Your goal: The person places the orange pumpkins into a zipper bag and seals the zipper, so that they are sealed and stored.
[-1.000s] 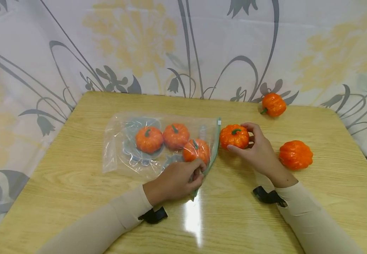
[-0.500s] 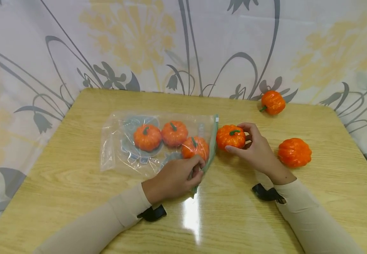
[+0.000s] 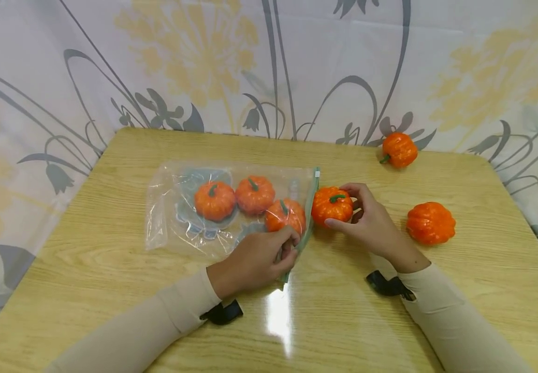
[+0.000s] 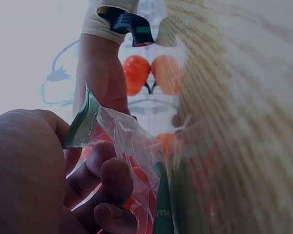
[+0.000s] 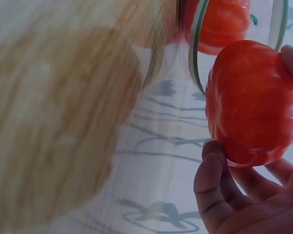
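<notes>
A clear zip bag with a green zip edge lies on the table, three small orange pumpkins inside it. My left hand grips the near side of the bag's mouth, its fingers curled at the plastic in the left wrist view. Between thumb and fingers my right hand holds another orange pumpkin, green stem up, right at the mouth. In the right wrist view that pumpkin is in front of the parted green lips of the bag.
Two more orange pumpkins are on the table: one at the back edge, another right of my right wrist. A patterned cloth hangs behind the wooden table.
My right hand has moved a little to the left with the pumpkin, bringing it against the bag's mouth. My left hand keeps its hold on the bag's edge.
</notes>
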### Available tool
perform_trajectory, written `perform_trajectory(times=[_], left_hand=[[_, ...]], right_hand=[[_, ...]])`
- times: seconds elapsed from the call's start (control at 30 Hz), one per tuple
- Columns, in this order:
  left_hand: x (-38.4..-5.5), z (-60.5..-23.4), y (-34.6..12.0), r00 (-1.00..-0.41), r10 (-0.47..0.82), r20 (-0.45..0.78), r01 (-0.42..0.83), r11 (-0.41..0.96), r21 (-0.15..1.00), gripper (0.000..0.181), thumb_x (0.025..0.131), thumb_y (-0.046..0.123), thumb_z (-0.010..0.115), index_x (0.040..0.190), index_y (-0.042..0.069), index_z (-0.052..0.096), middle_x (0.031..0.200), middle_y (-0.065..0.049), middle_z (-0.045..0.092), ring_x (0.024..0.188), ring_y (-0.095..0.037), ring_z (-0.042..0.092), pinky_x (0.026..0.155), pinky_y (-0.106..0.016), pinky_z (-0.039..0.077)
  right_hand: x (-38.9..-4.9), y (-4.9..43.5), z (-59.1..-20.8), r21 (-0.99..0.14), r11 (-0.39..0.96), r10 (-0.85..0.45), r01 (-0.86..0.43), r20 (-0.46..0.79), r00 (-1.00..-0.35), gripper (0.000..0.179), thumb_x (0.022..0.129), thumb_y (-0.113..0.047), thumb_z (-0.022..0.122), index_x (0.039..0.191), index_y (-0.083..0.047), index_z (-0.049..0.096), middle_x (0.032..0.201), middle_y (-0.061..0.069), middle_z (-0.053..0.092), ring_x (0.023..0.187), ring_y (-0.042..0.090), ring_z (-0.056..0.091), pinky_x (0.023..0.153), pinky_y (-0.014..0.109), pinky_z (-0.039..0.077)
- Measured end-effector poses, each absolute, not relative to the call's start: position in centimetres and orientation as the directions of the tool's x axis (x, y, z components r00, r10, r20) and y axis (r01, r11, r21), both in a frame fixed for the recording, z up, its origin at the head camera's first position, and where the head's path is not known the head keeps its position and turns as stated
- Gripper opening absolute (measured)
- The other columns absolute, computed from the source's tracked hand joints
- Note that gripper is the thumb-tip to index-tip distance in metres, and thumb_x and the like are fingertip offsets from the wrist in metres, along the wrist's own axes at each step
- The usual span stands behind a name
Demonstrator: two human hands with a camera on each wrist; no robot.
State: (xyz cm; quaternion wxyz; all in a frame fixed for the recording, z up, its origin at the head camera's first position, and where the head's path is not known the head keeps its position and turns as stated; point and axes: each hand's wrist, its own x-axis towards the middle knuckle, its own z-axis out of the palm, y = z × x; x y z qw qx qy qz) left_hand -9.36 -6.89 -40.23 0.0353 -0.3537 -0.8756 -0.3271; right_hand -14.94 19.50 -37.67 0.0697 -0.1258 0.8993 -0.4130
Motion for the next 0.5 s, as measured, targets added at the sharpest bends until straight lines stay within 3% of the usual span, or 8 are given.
perform_trajectory(times=[0.27,0.5], left_hand=[[-9.53,-40.0,-6.93,-0.737,0.605,0.303,0.655,0.524,0.545,0.013,0.094,0.017,0.058,0.106,0.013,0.058,0.078,0.009,0.058,0.061,0.001,0.047,0.057,-0.013,0.04],[-9.51,-39.98,-6.98,-0.739,0.61,0.287,0.646,0.521,0.557,0.012,0.094,0.017,0.058,0.106,0.014,0.058,0.078,0.009,0.058,0.06,0.001,0.045,0.057,-0.014,0.039]], right_hand=[[-15.02,19.29,-37.66,-0.781,0.605,-0.289,-0.155,-0.034,-0.957,0.075,0.085,-0.031,0.079,0.144,-0.011,0.037,0.141,0.013,0.046,0.104,0.028,0.06,0.08,0.021,0.053],[-14.99,19.03,-37.84,-0.789,0.595,-0.305,-0.153,-0.045,-0.951,0.076,0.085,-0.029,0.08,0.145,-0.009,0.039,0.142,0.015,0.046,0.107,0.031,0.063,0.088,0.038,0.056]])
